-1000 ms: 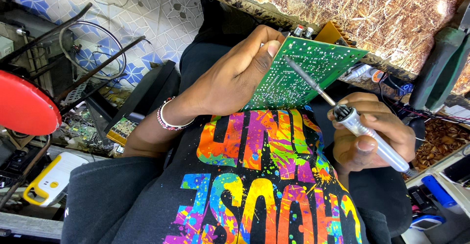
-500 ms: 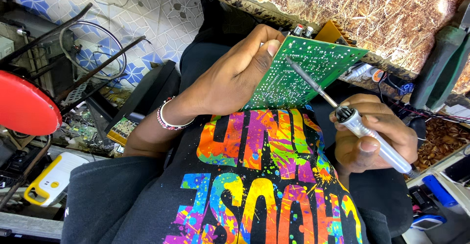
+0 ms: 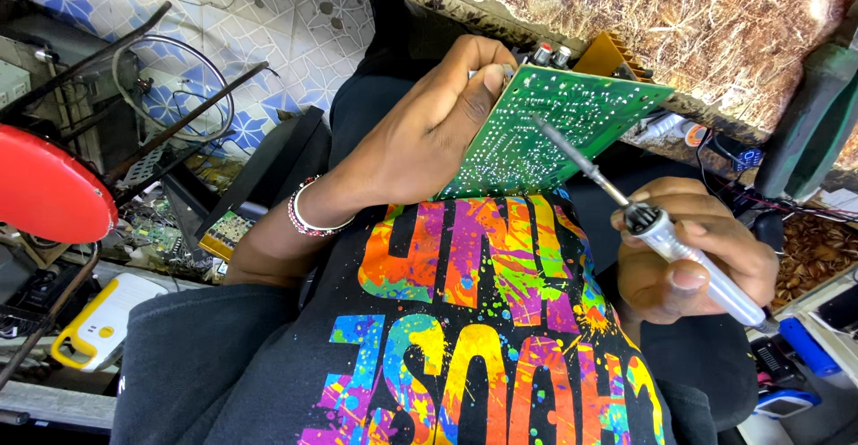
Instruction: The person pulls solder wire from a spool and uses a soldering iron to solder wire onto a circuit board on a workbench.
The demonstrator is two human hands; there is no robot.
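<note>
My left hand (image 3: pixel 429 132) is clamped on the edge of a green circuit board (image 3: pixel 554 128), thumb on the solder side, fingers wrapped behind it. I hold the board tilted above my lap, solder side up toward me, with small knobs (image 3: pixel 550 54) and an orange part (image 3: pixel 608 52) sticking out past its far edge. My right hand (image 3: pixel 688 257) is closed around the pale handle of a soldering iron (image 3: pixel 661 235), thumb pressed along the top. Its thin metal tip (image 3: pixel 547 132) reaches up and left and rests on the solder side near the middle of the board. The two hands are well apart, joined only by board and iron.

A beaded bracelet (image 3: pixel 308 217) sits on my left wrist. Below the board is my black shirt with bright splashed lettering (image 3: pixel 483 320), which hides my lap. Behind the board runs a rough brown surface (image 3: pixel 679 16); wires and a small dark part (image 3: pixel 742 155) hang under its edge to the right. A dark green tool (image 3: pixel 813 123) leans at the far right. On the left, a red round seat (image 3: pixel 49 186), dark metal rods (image 3: pixel 179 123), a coil of wire (image 3: pixel 170 83) on the patterned tile floor (image 3: pixel 268 25), loose circuit boards (image 3: pixel 223 230) and a white and yellow device (image 3: pixel 94 320) crowd the floor. Blue-handled bits (image 3: pixel 804 347) lie at the lower right.
</note>
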